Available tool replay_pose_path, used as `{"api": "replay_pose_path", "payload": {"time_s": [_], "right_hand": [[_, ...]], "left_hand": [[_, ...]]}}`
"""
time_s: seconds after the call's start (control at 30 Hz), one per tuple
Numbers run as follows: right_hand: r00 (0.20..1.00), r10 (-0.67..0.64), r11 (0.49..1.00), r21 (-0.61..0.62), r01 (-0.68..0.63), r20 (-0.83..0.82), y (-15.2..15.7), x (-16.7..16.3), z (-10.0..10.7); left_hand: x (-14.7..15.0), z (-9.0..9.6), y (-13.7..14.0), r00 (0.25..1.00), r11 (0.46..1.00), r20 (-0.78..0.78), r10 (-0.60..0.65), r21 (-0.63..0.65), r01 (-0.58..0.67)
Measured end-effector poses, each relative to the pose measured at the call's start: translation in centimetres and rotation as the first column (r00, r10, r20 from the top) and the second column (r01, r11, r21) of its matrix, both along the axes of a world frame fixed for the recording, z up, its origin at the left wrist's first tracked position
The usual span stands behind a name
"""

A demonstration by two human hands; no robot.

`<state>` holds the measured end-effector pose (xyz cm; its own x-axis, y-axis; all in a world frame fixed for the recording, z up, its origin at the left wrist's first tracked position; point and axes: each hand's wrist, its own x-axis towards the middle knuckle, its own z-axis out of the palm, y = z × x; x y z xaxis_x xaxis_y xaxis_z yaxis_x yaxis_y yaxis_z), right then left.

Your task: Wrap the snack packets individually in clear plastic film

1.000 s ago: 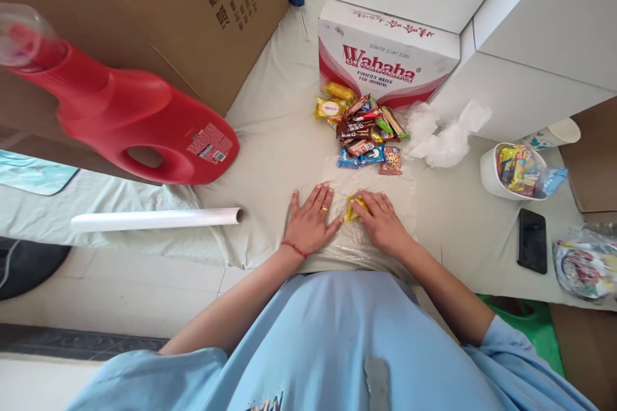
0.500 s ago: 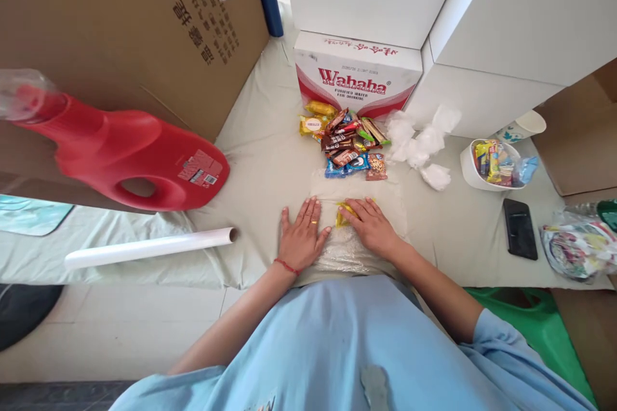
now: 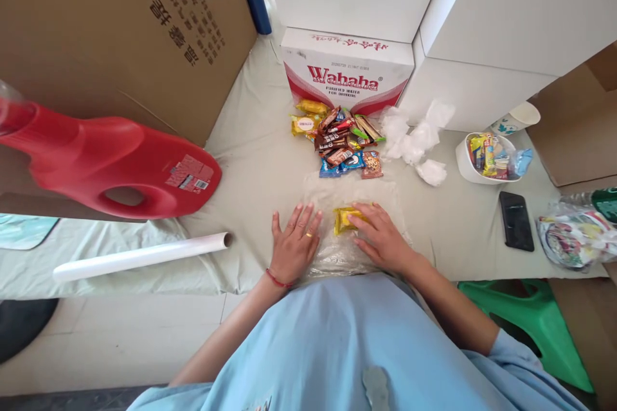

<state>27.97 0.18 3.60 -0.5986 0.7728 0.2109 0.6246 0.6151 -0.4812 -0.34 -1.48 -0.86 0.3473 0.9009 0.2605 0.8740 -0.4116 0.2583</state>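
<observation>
Lying on the clear film (image 3: 344, 257) is a yellow packet (image 3: 342, 221), its right end under the right hand (image 3: 384, 237). Those fingers are slightly apart, draped over it; honestly can't tell if they're pinching. Left hand (image 3: 295, 245) is palm-down at the film's left edge, fingers spread. Snack pile (image 3: 337, 139) is just beyond the film, white roll (image 3: 144, 255) off to its left, bowl (image 3: 467, 164) over to its right.
</observation>
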Motion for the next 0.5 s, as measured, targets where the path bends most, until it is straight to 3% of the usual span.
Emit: {"api": "replay_pose_path", "payload": {"time_s": [0.1, 0.2, 0.27, 0.37, 0.5], "right_hand": [[0.985, 0.142, 0.971, -0.182, -0.158, -0.096, -1.9, 3.4, 1.6], [0.976, 0.219, 0.923, -0.325, -0.206, 0.004, -3.6, 6.1, 1.2], [0.981, 0.184, 0.94, -0.302, -0.158, 0.059, -4.5, 6.9, 0.1], [0.997, 0.078, 0.973, -0.217, -0.075, 0.008, -4.7, 6.7, -1.4], [0.985, -0.017, 0.961, -0.275, -0.031, -0.171, -2.8, 5.8, -0.3]], "left_hand": [[-1.6, 0.3, -0.3, 0.969, 0.969, 0.026, -0.245, -0.026, 0.246], [-3.2, 0.3, -0.2, 0.917, 0.897, 0.094, -0.388, -0.192, 0.399], [-4.1, 0.3, 0.0, 0.916, 0.875, 0.134, -0.378, -0.27, 0.401], [-4.9, 0.5, 0.6, 0.932, 0.881, 0.153, -0.328, -0.307, 0.36], [-4.9, 1.2, 1.7, 0.938, 0.876, 0.082, -0.336, -0.338, 0.343]]}}
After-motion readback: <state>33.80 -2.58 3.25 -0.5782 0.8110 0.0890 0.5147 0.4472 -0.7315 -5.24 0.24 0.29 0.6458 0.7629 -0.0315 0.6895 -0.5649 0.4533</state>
